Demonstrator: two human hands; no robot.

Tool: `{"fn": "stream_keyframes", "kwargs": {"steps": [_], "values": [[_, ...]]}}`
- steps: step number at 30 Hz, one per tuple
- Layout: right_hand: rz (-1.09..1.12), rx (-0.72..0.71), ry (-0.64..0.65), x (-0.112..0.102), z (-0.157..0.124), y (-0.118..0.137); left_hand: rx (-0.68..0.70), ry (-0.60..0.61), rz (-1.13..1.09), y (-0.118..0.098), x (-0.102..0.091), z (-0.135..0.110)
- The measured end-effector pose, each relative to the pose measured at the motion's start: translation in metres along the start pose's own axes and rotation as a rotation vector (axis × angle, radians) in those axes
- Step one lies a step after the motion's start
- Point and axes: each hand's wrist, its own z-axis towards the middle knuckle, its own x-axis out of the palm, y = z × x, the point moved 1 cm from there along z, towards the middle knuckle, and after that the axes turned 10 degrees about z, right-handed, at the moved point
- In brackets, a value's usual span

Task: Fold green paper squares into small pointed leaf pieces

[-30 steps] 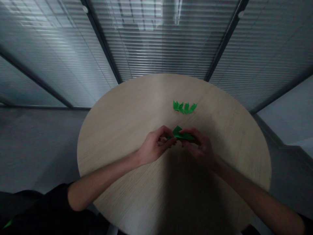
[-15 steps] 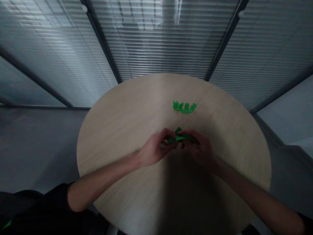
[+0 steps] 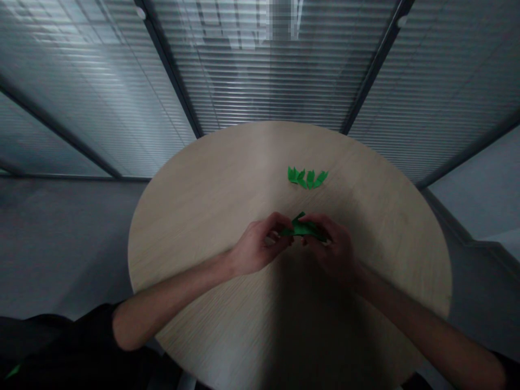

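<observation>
My left hand [image 3: 260, 244] and my right hand [image 3: 329, 246] hold a folded piece of green paper [image 3: 304, 228] between their fingertips, just above the middle of the table. Its folds are partly hidden by my fingers. Beyond my hands, a small row of folded green paper pieces [image 3: 307, 179] lies on the wooden tabletop, apart from both hands. They sit side by side, overlapping a little, and neither hand touches them.
The round light-wood table [image 3: 195, 216] fills the centre, with my shadow on its near half. Past its far edge stand glass partitions with slatted blinds [image 3: 268, 70]. Grey floor lies to either side, and my dark sleeves show at the lower corners.
The green paper looks flatter and more tightly folded between my fingers than a second ago. My hands have shifted only slightly. The row of pieces has not moved.
</observation>
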Motion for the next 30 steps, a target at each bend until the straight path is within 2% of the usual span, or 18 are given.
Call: {"fn": "stream_keyframes", "kwargs": {"steps": [6,12,16,22,30], "values": [[-0.025,-0.04,-0.065,0.002,-0.0032,0.0003,0.017,0.031,-0.045,-0.0014,0.0013,-0.0008],[0.02,-0.119,-0.037,0.0006,-0.0013,0.0018,-0.02,-0.026,-0.055,-0.0021,-0.0009,0.0002],[0.066,-0.124,-0.013,0.0001,-0.0007,0.0037,-0.046,-0.082,-0.058,0.0022,-0.0018,0.0003],[0.026,-0.185,0.032,0.0011,0.001,0.0074,-0.092,-0.107,-0.05,0.0035,-0.0021,0.0004],[0.039,-0.081,-0.031,0.0029,-0.002,0.0022,-0.119,-0.161,-0.152,-0.001,-0.0005,0.0017]]}}
